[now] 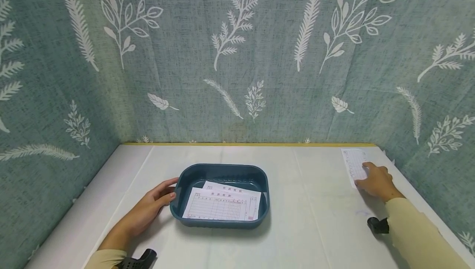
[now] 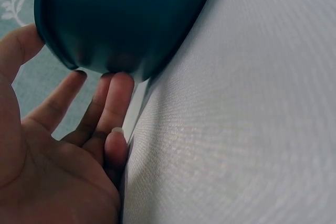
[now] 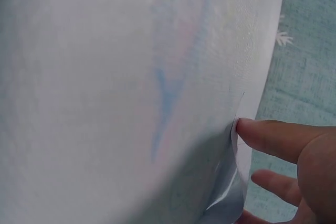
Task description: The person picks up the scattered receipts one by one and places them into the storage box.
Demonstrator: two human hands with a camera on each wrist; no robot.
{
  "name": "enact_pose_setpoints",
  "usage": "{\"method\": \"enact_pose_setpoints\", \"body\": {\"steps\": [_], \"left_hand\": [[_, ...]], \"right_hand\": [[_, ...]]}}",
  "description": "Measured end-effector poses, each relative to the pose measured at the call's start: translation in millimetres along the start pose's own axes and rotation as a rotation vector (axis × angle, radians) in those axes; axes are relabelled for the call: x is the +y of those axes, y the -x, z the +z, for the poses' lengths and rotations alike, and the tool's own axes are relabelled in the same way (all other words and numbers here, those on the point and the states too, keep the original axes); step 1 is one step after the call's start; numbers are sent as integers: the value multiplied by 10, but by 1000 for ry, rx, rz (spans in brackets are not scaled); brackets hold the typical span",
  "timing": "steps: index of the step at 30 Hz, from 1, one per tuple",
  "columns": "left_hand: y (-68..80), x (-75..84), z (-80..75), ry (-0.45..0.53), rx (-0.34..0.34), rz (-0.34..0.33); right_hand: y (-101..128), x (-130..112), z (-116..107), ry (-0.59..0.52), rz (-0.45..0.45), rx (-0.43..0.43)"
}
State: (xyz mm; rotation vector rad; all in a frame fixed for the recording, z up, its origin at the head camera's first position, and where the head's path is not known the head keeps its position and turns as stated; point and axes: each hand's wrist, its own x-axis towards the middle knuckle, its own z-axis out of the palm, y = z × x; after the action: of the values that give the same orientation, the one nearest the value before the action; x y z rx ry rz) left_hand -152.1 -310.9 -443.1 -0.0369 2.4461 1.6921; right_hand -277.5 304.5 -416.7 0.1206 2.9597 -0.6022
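Our left hand [image 1: 148, 209] lay on the white desk [image 1: 308, 227], fingers [image 2: 113, 103] straight and relaxed, their tips touching the left end wall of the blue tray [image 1: 222, 174]. The tray sat left of the desk's centre, its long axis running left to right, with two printed forms [image 1: 222, 205] lying flat inside. Bare desk stretched wide between the tray and our right hand [image 1: 376, 182]. That hand rested on a paper slip [image 1: 352, 163] near the desk's far right corner, long axis pointing away from us, fingers pinching and lifting its edge beside the leaf-patterned cloth wall [image 1: 237, 54].

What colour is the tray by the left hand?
Dark teal blue tray; clearest in the head view.
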Motion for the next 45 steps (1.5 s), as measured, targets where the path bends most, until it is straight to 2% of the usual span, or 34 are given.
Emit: {"method": "enact_pose_setpoints", "body": {"steps": [7, 12, 21, 32, 38, 45], "left_hand": [[0, 12, 5, 2, 3, 4], [-2, 20, 10, 2, -1, -2], [-12, 31, 2, -2, -2, 8], [-18, 14, -2, 2, -5, 7], [-17, 17, 6, 3, 3, 7], [-12, 18, 11, 6, 3, 5]], "right_hand": [[-1, -16, -3, -65, 10, -8], [-18, 2, -1, -140, 17, -47], [-46, 76, 2, -208, 60, -88], [69, 20, -9, -273, 19, 27], [108, -81, -3, -310, 30, 41], [166, -253, 22, -308, -26, 64]]}}
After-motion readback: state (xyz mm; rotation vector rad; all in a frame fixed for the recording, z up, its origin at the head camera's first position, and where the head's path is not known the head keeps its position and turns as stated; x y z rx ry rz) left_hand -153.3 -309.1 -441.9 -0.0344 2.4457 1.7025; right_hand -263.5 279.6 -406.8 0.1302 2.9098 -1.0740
